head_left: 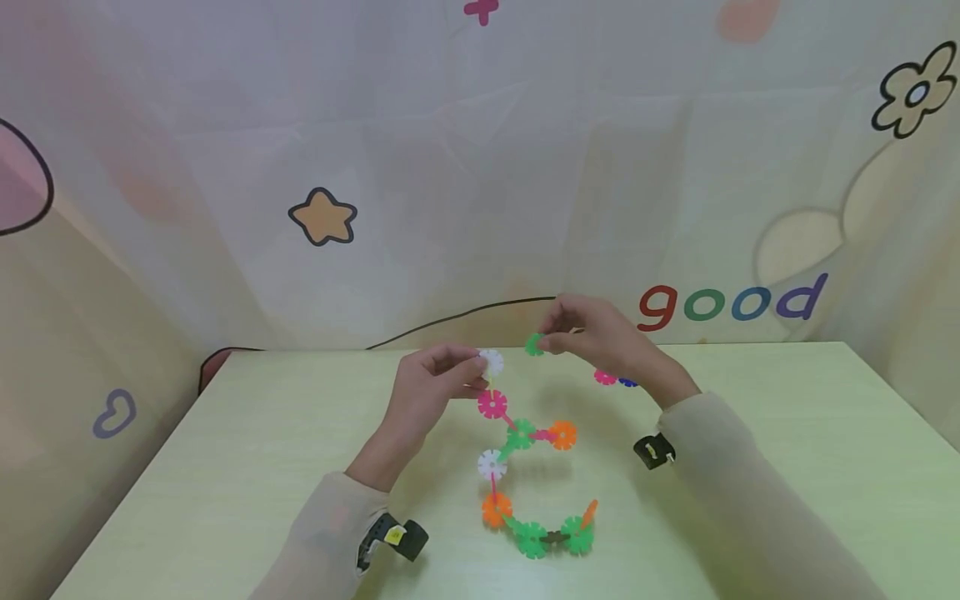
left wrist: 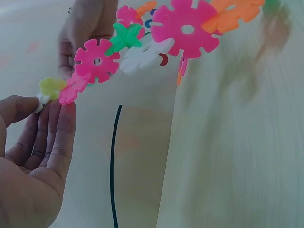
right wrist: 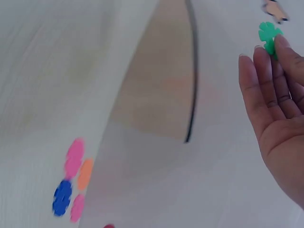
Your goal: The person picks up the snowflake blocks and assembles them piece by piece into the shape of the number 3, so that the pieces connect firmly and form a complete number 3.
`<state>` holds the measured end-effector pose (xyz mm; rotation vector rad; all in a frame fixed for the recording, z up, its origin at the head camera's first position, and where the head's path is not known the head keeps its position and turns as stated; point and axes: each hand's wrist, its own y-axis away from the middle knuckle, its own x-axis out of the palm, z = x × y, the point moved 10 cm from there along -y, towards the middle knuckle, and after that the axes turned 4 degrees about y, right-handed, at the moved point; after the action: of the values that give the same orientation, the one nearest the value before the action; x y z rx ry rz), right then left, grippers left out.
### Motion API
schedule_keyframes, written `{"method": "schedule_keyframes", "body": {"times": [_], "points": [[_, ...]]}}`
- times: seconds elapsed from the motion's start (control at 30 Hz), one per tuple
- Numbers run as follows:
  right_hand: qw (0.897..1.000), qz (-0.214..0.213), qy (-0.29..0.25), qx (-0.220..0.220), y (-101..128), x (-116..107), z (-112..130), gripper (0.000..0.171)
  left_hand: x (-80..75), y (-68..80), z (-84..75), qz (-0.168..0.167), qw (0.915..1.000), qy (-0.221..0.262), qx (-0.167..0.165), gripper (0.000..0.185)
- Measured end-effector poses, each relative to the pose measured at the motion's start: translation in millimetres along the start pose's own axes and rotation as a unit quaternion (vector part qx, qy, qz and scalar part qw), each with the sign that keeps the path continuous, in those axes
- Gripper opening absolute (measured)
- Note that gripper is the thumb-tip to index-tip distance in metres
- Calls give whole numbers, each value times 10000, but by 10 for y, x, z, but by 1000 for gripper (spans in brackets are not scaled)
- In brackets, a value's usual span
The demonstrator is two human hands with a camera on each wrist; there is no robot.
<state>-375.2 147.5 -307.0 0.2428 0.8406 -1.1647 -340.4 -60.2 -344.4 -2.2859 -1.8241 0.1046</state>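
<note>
My left hand (head_left: 435, 379) pinches a white notched snowflake disc (head_left: 491, 362) between thumb and fingers. That disc is the upper end of a curving chain of interlocked plastic discs. Below it come a yellow disc seen edge-on, a pink disc (head_left: 492, 404) and a green disc (head_left: 521, 434) with a side branch ending in an orange disc (head_left: 562, 435). Lower down, the chain bends through another orange disc (head_left: 497, 510) to green ones (head_left: 532, 540). To the right, my right hand (head_left: 596, 333) pinches a single green disc (right wrist: 270, 31), apart from the chain.
Loose discs lie near the table's back edge behind my right wrist, among them a pink one (right wrist: 74, 158), an orange one (right wrist: 85, 174) and a blue one (right wrist: 62, 197). A printed curtain (head_left: 465, 167) hangs behind the pale table (head_left: 262, 442).
</note>
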Motion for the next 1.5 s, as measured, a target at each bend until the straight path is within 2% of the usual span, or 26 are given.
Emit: {"method": "schedule_keyframes", "body": {"times": [0.2, 0.4, 0.73, 1.2, 1.5], "points": [[9969, -463, -592, -235, 68, -52, 278, 14, -3, -13, 4, 1, 10000, -93, -6, 18], [9913, -593, -1070, -485, 86, 19, 392, 11, -3, -5, -3, 12, 10000, -95, 19, 18], [9893, -624, -923, -938, 95, 82, 494, 10, -19, 10, 15, 26, 10000, -14, 60, 19], [9839, -940, -1135, -1007, 114, 46, 484, 10, 21, 5, -4, 156, 9999, -53, 47, 21], [9820, -863, -1383, -950, 100, 84, 463, 10, 23, 5, -19, 152, 9998, -114, 53, 20]]}}
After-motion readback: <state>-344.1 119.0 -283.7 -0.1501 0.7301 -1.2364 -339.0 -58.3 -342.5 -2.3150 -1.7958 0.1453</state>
